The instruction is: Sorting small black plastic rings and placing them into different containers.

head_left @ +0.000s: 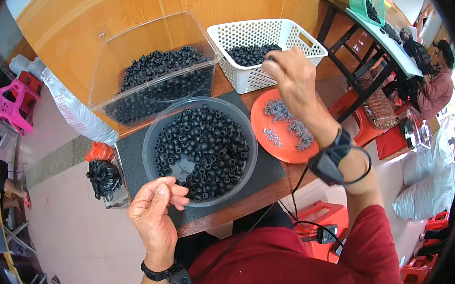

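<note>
A round clear tub filled with small black hollow, cap-like parts stands on a dark mat. At its near left rim is my left hand, thumb against curled fingers; whatever they may hold is hidden. My right hand reaches over the near side of a white perforated basket, fingers pinched, with a dark bit showing at the fingertips that looks like one of the black parts. More such parts lie in the basket. Below my right forearm sits an orange plate with small greyish, shiny pieces.
A large clear bin of black parts stands behind the tub. Cables run past the table's front edge from my wrist devices. Black and red bags sit left of the table; a red stool stands below. Another person is at far right.
</note>
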`<state>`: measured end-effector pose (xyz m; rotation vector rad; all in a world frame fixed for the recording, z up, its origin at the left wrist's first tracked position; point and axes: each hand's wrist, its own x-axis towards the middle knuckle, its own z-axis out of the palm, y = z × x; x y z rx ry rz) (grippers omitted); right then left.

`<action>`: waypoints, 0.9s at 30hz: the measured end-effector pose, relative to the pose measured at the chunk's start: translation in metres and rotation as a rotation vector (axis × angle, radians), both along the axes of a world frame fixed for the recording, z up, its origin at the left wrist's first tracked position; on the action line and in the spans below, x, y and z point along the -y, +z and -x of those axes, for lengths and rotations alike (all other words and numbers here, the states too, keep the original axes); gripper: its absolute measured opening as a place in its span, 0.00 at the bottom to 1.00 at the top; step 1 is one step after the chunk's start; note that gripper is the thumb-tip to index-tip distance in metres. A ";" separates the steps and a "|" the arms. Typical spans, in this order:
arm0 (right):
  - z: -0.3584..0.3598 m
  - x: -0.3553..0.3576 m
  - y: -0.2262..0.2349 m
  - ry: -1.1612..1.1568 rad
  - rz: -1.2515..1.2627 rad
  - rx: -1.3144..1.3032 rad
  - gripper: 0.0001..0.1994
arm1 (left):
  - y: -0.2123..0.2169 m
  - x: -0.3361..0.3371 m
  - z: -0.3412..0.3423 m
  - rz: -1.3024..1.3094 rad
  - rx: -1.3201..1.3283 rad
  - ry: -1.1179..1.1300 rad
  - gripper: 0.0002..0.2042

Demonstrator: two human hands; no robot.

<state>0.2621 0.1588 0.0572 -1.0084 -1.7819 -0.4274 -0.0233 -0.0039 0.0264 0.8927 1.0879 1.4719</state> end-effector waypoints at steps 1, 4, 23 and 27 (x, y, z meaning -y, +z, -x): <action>-0.006 -0.018 0.001 -0.030 -0.036 0.017 0.07 | -0.001 -0.001 0.001 0.000 0.000 0.009 0.10; -0.035 -0.060 0.015 -0.262 0.171 0.133 0.11 | 0.001 -0.002 0.005 -0.009 0.000 0.025 0.11; 0.084 0.149 -0.007 0.616 0.167 0.053 0.41 | 0.003 0.014 -0.062 0.001 0.140 -0.643 0.13; 0.081 0.163 -0.006 0.581 0.223 0.033 0.39 | -0.001 0.023 -0.068 0.099 0.240 -0.647 0.15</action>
